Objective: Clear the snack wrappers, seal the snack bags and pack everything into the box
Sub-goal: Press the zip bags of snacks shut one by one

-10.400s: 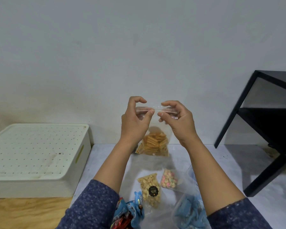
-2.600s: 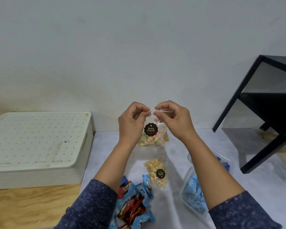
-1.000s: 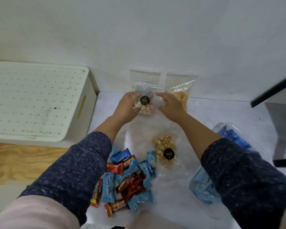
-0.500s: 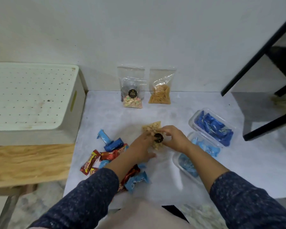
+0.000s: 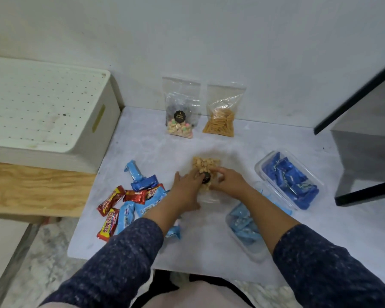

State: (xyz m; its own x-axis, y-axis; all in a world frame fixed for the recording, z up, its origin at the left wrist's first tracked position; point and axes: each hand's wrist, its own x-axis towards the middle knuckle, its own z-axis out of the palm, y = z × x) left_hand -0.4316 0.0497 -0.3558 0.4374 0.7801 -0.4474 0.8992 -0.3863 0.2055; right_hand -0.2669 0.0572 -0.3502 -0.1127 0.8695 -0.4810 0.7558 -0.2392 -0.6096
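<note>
My left hand (image 5: 186, 192) and right hand (image 5: 228, 182) pinch the peanut bag (image 5: 206, 167) at the pale table's (image 5: 156, 147) centre. At twelve o'clock two sealed bags (image 5: 220, 112) lean on the white wall (image 5: 209, 41); the white box (image 5: 42, 116) sits at ten.

I see glossy clear plastic on the snack bag (image 5: 206, 166) under my left hand (image 5: 185, 192) and right hand (image 5: 228, 182). Left of them, shiny foil wrappers (image 5: 120, 205); right, a clear smooth plastic tub (image 5: 265, 161). Matt, mottled tabletop (image 5: 156, 147); raw-grained wood board (image 5: 38, 187).
</note>
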